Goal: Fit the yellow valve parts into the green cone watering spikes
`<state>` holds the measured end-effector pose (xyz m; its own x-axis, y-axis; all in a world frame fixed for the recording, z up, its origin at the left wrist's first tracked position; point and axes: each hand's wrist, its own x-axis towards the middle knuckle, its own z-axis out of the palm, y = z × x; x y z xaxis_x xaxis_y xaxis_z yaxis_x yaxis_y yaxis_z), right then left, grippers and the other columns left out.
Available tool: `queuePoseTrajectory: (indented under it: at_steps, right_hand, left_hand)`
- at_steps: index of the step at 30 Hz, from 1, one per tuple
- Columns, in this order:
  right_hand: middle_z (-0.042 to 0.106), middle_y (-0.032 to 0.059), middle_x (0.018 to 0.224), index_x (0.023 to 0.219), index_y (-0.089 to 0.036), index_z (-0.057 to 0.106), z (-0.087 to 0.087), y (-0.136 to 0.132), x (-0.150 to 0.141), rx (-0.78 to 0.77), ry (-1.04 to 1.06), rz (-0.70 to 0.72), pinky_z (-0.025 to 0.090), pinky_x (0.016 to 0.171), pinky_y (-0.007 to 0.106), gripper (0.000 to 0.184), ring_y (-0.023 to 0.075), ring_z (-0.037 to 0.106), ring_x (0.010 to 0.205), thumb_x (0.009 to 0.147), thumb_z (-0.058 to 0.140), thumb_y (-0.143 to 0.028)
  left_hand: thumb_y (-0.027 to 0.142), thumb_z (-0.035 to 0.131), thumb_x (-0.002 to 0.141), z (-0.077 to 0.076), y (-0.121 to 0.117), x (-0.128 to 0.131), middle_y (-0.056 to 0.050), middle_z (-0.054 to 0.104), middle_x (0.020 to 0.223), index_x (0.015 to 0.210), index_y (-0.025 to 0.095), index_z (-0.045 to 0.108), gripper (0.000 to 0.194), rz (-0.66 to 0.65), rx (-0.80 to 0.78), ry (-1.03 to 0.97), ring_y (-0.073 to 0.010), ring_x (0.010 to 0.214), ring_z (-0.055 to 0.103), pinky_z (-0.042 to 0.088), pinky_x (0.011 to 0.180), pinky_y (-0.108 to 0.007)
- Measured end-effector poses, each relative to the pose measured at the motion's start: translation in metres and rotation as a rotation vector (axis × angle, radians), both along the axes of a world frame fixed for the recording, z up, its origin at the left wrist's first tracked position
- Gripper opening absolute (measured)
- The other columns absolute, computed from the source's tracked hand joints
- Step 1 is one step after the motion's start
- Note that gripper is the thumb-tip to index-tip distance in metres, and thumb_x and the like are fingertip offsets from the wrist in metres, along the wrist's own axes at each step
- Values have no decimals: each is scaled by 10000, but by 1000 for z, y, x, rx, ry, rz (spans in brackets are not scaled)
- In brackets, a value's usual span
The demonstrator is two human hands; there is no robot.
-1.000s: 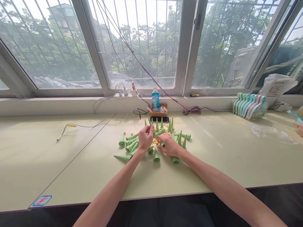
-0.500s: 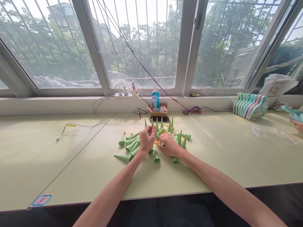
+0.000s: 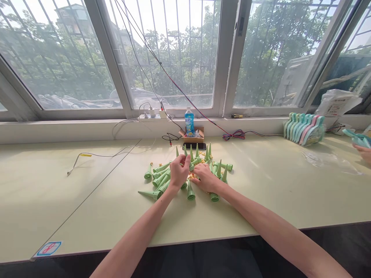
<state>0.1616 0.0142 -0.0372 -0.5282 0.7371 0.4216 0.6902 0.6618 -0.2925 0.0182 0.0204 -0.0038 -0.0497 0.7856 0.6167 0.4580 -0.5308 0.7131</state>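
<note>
Many green plastic spikes, cone-shaped with ribbed open collars, are heaped on the table in front of me; some stand point up and others lie flat, such as the green spike [image 3: 190, 191] nearest me. My left hand [image 3: 178, 170] is closed in a pinch around a green spike [image 3: 191, 166] held over the heap. Just to its right, my right hand [image 3: 204, 177] reaches down with bent fingers beside that spike's collar, among small yellow parts [image 3: 191, 176]. What its fingertips grip is hidden.
Behind the heap are a dark phone [image 3: 194, 146] and a small cardboard box [image 3: 193, 139] with a blue bottle [image 3: 189, 122]. Cables [image 3: 235, 134] run along the sill. Bagged pastel items [image 3: 304, 128] stand at right, near another person's hand [image 3: 364, 153].
The whole view has shifted slightly. Both my hands keep nearly the same position and grip over the heap, and the spikes lie as before.
</note>
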Motion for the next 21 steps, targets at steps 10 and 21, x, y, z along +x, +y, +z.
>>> queuePoseTrajectory:
  at_steps: [10,21]
  right_hand:
    - [550,59,921,1031,-239,722,-3,2,0,-16,28,18,378,936,464,225,219,499,935,858,633,-124]
    - [645,53,937,950,-232,737,-4,4,0,5,196,13,401,913,450,215,193,587,903,874,610,-75]
  left_hand:
    - [464,511,907,1,0,0,3,550,581,628,202,494,383,3,6,-14,-123,549,495,371,516,-243]
    - [452,498,919,5,-1,-2,0,555,603,705,199,565,338,67,39,-76,-134,578,522,401,539,-241]
